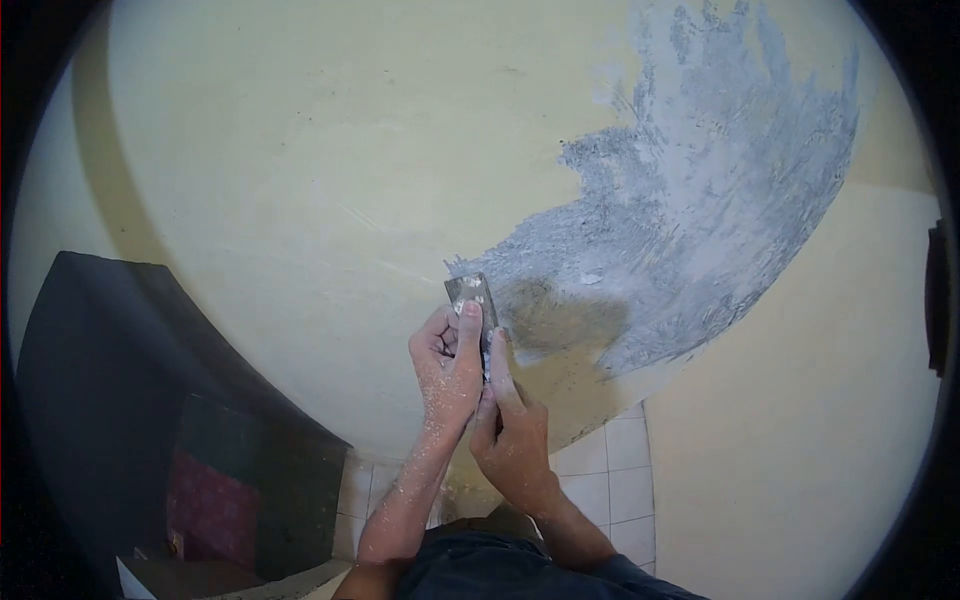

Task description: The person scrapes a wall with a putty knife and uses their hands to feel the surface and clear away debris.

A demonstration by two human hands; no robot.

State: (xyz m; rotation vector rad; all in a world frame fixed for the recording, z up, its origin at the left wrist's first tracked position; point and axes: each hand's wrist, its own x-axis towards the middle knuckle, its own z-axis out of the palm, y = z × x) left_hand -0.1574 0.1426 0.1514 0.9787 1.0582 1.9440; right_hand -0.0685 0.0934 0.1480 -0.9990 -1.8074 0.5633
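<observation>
Both hands are on a scraper (488,312) with a flat metal blade, held up in front of the wall (300,200). My left hand (448,370) is closed on the blade, its thumb pressed flat on the face among white crumbs. Lower down, my right hand (515,430) grips the handle end, with its index finger stretched along the tool's edge. Most of the handle is hidden by the fingers. Pale flecks cover my left hand and forearm. Behind and to the right of the blade spreads a rough grey scraped patch (700,190), with a brownish damp-looking area (570,315) at its lower end.
On the left stands a dark panel-like object (90,330), with a dark red surface (210,505) low beside it. White floor tiles (608,475) show below the wall. A dark object (937,300) is at the far right edge.
</observation>
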